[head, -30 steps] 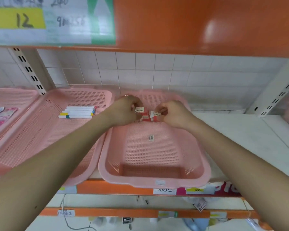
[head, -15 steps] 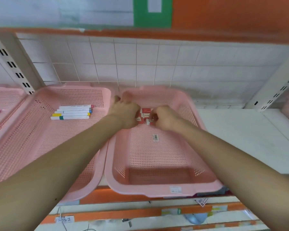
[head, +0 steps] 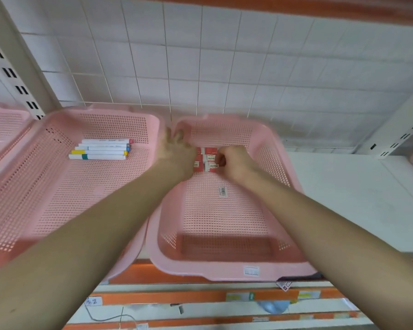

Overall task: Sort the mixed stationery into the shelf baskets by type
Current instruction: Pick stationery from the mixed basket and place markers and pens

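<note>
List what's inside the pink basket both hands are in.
Pink perforated plastic basket: small red-and-white erasers at the far end between left hand and right hand, plus a white barcode sticker on its floor. Hands cover part of the cluster; count unknown.

- pretty sure this is a shop, stationery aisle
- orange shelf rails [head: 177,297] with price tags [head: 240,297] stuck on
- slotted uprights [head: 17,79], pink baskets [head: 215,270] of stock, barcode sticker [head: 222,191]

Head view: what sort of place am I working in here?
Probably a shop's stationery aisle: orange shelf edges carry price labels, pink mesh baskets hold markers and small boxed erasers, and slotted uprights stand against a tiled wall.
</note>
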The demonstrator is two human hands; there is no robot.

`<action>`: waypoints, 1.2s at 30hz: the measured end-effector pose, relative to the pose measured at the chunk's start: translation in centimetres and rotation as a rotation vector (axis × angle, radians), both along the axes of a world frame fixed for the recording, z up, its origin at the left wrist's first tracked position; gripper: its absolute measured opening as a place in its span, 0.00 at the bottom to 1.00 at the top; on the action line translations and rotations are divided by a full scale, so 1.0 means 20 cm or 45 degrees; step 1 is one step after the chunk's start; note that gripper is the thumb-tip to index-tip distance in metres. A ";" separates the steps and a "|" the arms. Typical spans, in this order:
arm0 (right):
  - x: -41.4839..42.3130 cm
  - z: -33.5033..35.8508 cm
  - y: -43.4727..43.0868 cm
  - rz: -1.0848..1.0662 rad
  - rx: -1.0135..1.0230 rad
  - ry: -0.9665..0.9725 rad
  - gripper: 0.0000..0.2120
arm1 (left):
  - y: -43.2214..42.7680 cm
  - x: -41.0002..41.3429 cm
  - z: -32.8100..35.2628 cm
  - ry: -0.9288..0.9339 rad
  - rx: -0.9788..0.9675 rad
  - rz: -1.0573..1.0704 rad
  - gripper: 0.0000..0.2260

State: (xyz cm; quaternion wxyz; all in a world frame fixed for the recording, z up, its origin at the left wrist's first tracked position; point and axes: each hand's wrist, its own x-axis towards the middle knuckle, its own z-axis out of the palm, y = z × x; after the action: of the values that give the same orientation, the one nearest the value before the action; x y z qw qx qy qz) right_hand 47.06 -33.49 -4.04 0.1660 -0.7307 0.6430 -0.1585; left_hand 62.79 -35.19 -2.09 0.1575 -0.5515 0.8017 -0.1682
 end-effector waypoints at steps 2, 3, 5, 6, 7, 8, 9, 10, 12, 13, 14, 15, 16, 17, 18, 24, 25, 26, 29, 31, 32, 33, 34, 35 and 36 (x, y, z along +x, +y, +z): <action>0.00 -0.01 0.00 0.010 -0.008 -0.032 0.12 | 0.00 0.00 0.00 -0.019 -0.011 0.001 0.13; 0.00 -0.01 0.00 0.011 -0.013 -0.062 0.09 | 0.00 0.00 0.00 -0.029 -0.019 0.002 0.13; -0.01 -0.01 -0.01 0.009 -0.038 -0.109 0.07 | 0.01 0.00 0.00 -0.046 -0.042 0.006 0.13; 0.00 -0.01 -0.01 0.010 -0.048 -0.104 0.06 | 0.01 -0.01 0.00 -0.056 -0.054 0.001 0.13; 0.00 -0.02 -0.01 0.016 -0.056 -0.091 0.04 | 0.01 -0.01 0.00 -0.068 -0.063 -0.008 0.12; 0.01 -0.02 -0.01 0.017 -0.055 -0.078 0.04 | 0.02 -0.01 0.00 -0.074 -0.067 -0.014 0.12; 0.01 -0.02 -0.01 0.015 -0.045 -0.082 0.03 | 0.02 -0.01 0.00 -0.075 -0.067 -0.014 0.11; 0.01 -0.02 -0.01 0.008 -0.030 -0.103 0.02 | 0.02 -0.01 0.00 -0.072 -0.065 -0.011 0.12; -0.02 0.01 -0.01 -0.060 -0.027 -0.157 0.03 | 0.02 -0.01 0.00 -0.060 -0.063 -0.009 0.12; -0.04 0.03 -0.01 -0.138 -0.054 -0.193 0.05 | 0.03 -0.01 0.01 -0.055 -0.067 -0.012 0.13; -0.07 0.05 -0.01 -0.234 -0.097 -0.236 0.08 | 0.03 0.00 0.01 -0.050 -0.068 -0.017 0.14; -0.11 0.06 -0.03 -0.333 -0.136 -0.259 0.10 | 0.03 0.00 0.01 -0.046 -0.066 -0.021 0.17; -0.15 0.07 -0.03 -0.414 -0.150 -0.247 0.10 | 0.03 0.00 0.01 -0.044 -0.060 -0.025 0.19; -0.18 0.07 -0.04 -0.470 -0.118 -0.190 0.08 | 0.03 0.00 0.01 -0.042 -0.056 -0.027 0.19; -0.20 0.06 -0.04 -0.501 -0.054 -0.107 0.07 | 0.03 0.00 0.01 -0.043 -0.057 -0.028 0.19; -0.16 -0.02 -0.05 -0.467 0.125 -0.004 0.10 | 0.04 -0.01 0.02 -0.045 -0.052 -0.007 0.15; -0.15 -0.02 -0.06 -0.432 0.131 -0.028 0.08 | 0.04 -0.01 0.02 -0.043 -0.049 -0.011 0.14; -0.14 -0.02 -0.06 -0.403 0.131 -0.052 0.08 | 0.03 -0.01 0.02 -0.034 -0.043 -0.019 0.13; -0.13 -0.03 -0.06 -0.432 0.104 -0.088 0.10 | 0.04 -0.02 0.03 0.020 -0.011 -0.049 0.10; -0.13 -0.04 -0.06 -0.443 0.091 -0.087 0.10 | 0.04 -0.02 0.04 0.006 -0.020 -0.054 0.09; -0.13 -0.03 -0.06 -0.443 0.092 -0.080 0.10 | 0.05 -0.02 0.04 -0.005 -0.032 -0.054 0.10; -0.13 -0.04 -0.06 -0.446 0.094 -0.087 0.10 | 0.05 -0.02 0.04 -0.012 -0.041 -0.053 0.11; -0.13 -0.03 -0.06 -0.452 0.096 -0.099 0.11 | 0.05 -0.02 0.03 -0.022 -0.043 -0.049 0.12; -0.13 -0.03 -0.05 -0.459 0.089 -0.107 0.10 | 0.05 -0.02 0.03 -0.036 -0.039 -0.043 0.15; -0.13 -0.03 -0.05 -0.464 0.070 -0.101 0.09 | 0.05 -0.02 0.03 -0.054 -0.032 -0.040 0.16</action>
State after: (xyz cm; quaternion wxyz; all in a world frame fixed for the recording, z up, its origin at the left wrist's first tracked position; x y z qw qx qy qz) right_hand 44.38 -34.52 -4.62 0.1797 -0.5904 0.7617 -0.1971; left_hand 62.45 -34.24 -1.52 0.1646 -0.5373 0.8045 -0.1924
